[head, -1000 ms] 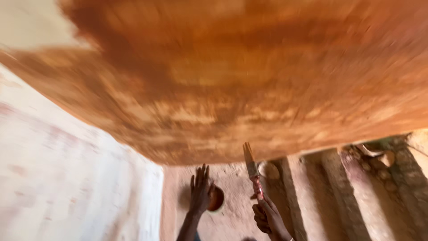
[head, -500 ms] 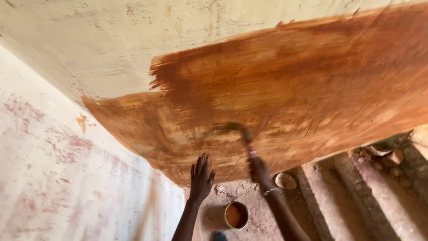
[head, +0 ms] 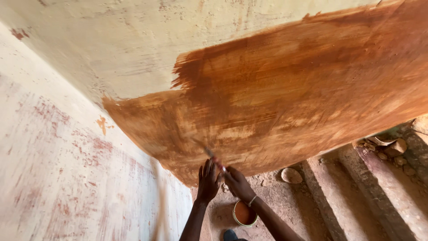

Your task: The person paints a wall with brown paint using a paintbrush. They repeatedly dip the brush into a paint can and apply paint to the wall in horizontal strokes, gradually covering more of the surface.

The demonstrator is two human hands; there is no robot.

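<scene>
The right hand (head: pixel 238 184), low and just right of centre in the frame, was closed around the handle of a paintbrush (head: pixel 213 157). The brush ran up and to the left from the fist, and its blurred head lay against the painted wall (head: pixel 290 93) at the lower edge of the orange-brown coat. A thin band (head: pixel 252 200) circled the right wrist.

The left hand (head: pixel 208 180) stood immediately left of the right, fingers spread and pointing upward, holding nothing. Whether its palm pressed the wall could not be told.

The orange-brown coat covered the centre and right of the frame, streaked and uneven, with a ragged boundary toward the upper left. Above that boundary the wall was bare cream plaster (head: pixel 111 40). A second wall (head: pixel 58 165), pale with reddish scuffs, filled the lower left of the frame.

Below the hands, at bottom centre, a round paint pot (head: pixel 244 213) holding orange-brown liquid stood on the earth floor (head: pixel 285 201). A rounded stone (head: pixel 291 175) lay on the floor to the right of the hands. Rough ridges of masonry (head: pixel 379 178) ran across the lower right corner.
</scene>
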